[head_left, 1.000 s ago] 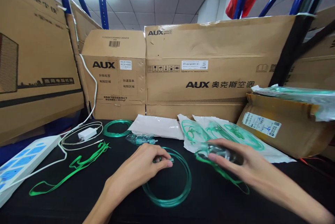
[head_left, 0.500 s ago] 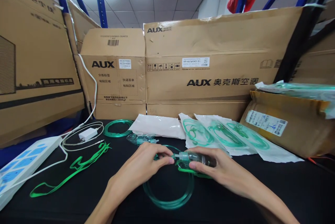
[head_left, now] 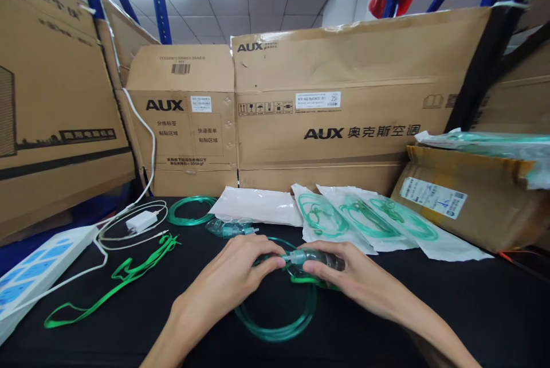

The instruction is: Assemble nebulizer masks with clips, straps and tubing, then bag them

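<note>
My left hand (head_left: 234,276) pinches the end of a green coiled tube (head_left: 275,328) that lies on the black table. My right hand (head_left: 344,273) grips a clear plastic mask (head_left: 320,258) with a green strap under it. The tube end and the mask's port meet between my fingertips at the table's middle. Both hands are closed around these parts.
Sealed bags with green tubing (head_left: 365,219) and a white bag (head_left: 258,207) lie behind my hands. A loose green strap (head_left: 116,279), a white charger with cable (head_left: 140,220), a second tube coil (head_left: 189,210) and a power strip (head_left: 30,270) sit left. Cardboard boxes (head_left: 335,98) wall the back; a carton (head_left: 468,202) stands right.
My right hand brought the mask leftward from the table's right side to the tube end in my left hand. The two hands are now together.
</note>
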A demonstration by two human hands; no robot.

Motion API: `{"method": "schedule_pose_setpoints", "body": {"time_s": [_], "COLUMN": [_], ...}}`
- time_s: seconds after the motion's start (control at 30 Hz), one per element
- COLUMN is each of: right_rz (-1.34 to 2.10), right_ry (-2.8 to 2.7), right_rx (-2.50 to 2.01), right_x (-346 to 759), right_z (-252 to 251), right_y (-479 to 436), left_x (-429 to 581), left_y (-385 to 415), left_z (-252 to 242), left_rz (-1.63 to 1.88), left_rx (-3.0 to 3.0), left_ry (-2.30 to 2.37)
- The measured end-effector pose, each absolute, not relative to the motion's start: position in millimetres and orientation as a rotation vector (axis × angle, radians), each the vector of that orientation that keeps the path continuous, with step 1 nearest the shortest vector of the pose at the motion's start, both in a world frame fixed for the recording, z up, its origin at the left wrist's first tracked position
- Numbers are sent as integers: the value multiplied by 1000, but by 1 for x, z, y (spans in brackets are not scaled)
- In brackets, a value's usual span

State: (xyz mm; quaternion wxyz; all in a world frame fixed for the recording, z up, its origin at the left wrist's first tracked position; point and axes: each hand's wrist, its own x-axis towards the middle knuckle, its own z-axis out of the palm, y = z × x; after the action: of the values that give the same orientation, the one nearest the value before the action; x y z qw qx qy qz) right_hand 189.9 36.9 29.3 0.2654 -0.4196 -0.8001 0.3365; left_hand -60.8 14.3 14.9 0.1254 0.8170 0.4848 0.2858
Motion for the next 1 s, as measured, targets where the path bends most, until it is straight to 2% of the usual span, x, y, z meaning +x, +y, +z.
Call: {"method": "schedule_pose_setpoints", "body": {"time_s": [0.8, 1.0], "right_rz": [624, 654], "right_ry": [-2177, -2173], "right_rx": [-1055, -1089], "right_x": [184, 184], "right_z": [32, 30], "right_y": [36, 37], "left_x": [-51, -50], "left_y": [10, 12], "left_z": [23, 30], "left_rz": [852, 891], "left_rx": [2481, 2494], "left_ry": [1318, 1254]}}
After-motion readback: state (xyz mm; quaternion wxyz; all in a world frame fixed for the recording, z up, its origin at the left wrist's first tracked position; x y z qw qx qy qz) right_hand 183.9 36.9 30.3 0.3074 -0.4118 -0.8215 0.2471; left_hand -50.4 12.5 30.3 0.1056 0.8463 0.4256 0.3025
